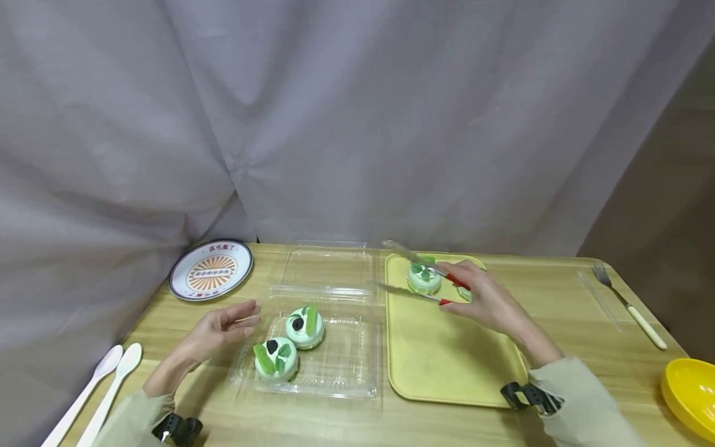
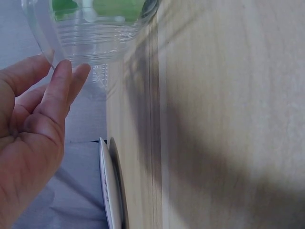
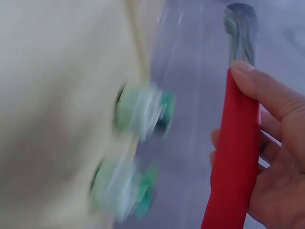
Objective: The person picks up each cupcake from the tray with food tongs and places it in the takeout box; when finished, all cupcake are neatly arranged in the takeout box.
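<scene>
My right hand (image 1: 483, 295) grips red-handled metal tongs (image 3: 233, 148), their arms spread apart over the upper part of the yellow tray (image 1: 441, 366). Just beyond the tongs' arms, a small pale-green cake (image 1: 424, 280) sits on that tray. A second cake (image 1: 465, 293) there is mostly covered by my right hand; the right wrist view shows both cakes blurred. To the left, an opened clear plastic box (image 1: 341, 360) holds two more cakes (image 1: 305, 327) topped with green slices and dark berries. My left hand (image 1: 220, 332) hovers at the box's left side with relaxed fingers, holding nothing; whether the fingertips touch it I cannot tell.
A patterned plate (image 1: 212, 270) lies at the back left, with two white spoons (image 1: 108, 391) at the front left. On the right are a fork (image 1: 631, 307), a thin clear strip (image 1: 599, 301) and a yellow bowl (image 1: 689, 397). Grey curtain (image 1: 357, 124) hangs behind the table.
</scene>
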The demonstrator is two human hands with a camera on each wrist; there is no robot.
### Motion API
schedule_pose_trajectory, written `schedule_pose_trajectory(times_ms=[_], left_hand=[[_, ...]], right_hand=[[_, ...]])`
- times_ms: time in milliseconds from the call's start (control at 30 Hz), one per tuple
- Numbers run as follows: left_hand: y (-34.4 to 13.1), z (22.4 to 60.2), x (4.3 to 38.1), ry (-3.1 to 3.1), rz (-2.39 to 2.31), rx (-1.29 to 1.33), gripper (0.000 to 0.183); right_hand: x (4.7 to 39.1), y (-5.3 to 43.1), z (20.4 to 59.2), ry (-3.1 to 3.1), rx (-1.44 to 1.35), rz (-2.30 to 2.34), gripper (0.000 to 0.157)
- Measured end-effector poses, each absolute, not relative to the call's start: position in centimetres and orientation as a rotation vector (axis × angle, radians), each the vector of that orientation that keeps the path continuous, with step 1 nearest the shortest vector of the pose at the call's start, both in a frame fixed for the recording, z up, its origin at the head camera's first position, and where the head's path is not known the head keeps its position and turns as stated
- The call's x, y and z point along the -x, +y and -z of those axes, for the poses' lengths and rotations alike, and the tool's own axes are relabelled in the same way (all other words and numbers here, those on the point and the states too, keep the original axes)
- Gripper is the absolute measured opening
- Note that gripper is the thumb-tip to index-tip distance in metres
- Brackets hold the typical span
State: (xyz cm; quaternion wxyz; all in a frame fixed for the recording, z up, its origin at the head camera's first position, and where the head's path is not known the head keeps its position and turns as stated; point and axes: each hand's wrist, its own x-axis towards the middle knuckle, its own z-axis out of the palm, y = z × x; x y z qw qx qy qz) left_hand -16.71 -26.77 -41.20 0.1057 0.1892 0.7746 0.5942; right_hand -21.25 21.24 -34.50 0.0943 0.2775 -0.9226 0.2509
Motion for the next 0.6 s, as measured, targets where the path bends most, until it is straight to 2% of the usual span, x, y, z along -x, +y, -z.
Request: schedule_pose_trajectory(times_ms=[167,300,600], left_hand=[[-26.8,41.2,16.7,2.284,-1.742,-0.594,0.066],[-26.7,41.2,16.6,2.277,-1.765,-0.614,0.065],[-26.6,41.0,16.6,2.278,-1.752,-0.585,0.066]], right_hand=[[21.3,28.6,35.9,-2.775,-0.537,-0.777,0.071],[20.8,33.0,37.4,-2.798,-0.419,-0.741,0.072],[20.1,36.2,39.2,-2.898,-0.385,-0.705,0.072]])
